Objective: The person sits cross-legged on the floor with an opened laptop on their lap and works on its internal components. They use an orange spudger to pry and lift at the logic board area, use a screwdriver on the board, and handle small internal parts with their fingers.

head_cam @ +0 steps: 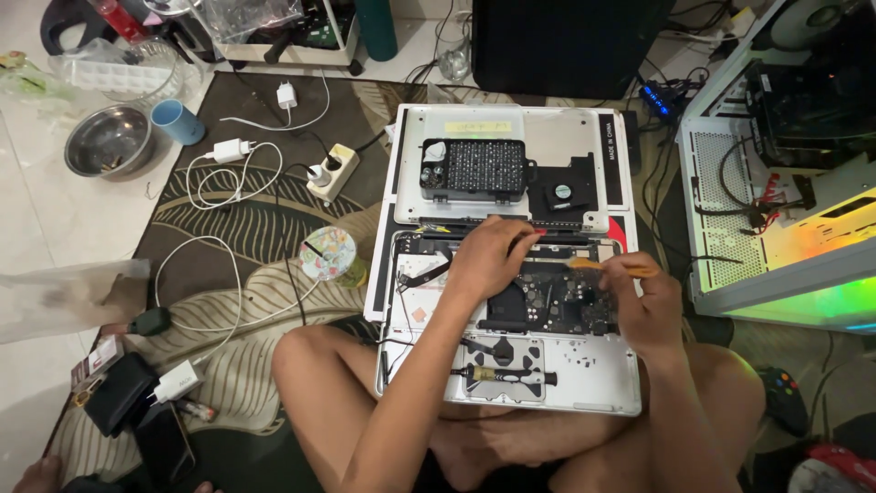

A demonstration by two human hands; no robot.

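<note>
An opened silver laptop (602, 374) lies on my crossed legs, its dark circuit board (557, 301) exposed. My left hand (488, 256) rests fingers-down on the board's upper left part near the hinge. My right hand (639, 301) grips an orange-handled tool (593, 264) whose tip points left over the board. The removed bottom cover (557, 137) lies behind the laptop, carrying a black case of screwdriver bits (473, 170) and a small black fan (563, 194). A black screwdriver (506, 375) lies on the laptop's trackpad area.
A patterned rug (246, 228) holds white chargers and cables (228, 151), a power strip (330, 173) and a round floral tin (327, 254). A metal bowl (108, 141) and blue cup (178, 121) sit left. A lit white computer case (785, 183) stands right.
</note>
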